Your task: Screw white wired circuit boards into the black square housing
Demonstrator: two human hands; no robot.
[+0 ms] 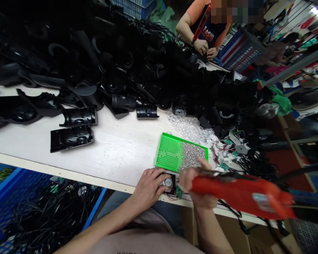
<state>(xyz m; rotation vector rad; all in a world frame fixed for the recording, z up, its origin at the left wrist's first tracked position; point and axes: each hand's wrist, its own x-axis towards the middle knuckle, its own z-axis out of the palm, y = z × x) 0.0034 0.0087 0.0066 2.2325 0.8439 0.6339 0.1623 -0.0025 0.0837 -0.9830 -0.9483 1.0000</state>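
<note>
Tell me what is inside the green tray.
The green tray holds a heap of silvery screws in its right half; its left half shows bare grid. The right hand, holding a red screwdriver, covers its near corner.

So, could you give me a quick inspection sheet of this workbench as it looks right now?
Surface: pale wooden table.
Job's things: small black housing with a round silver motor; red power screwdriver; green plastic tray of silver screws.
Clutter: heap of black plastic shells; scatter of clear round pieces.
Grippers: left hand holds the housing at the table's near edge; right hand grips the screwdriver.
Cables: black cords in a blue crate; small wired circuit boards right of the tray.
Surroundings: co-worker in an orange shirt across the table.
</note>
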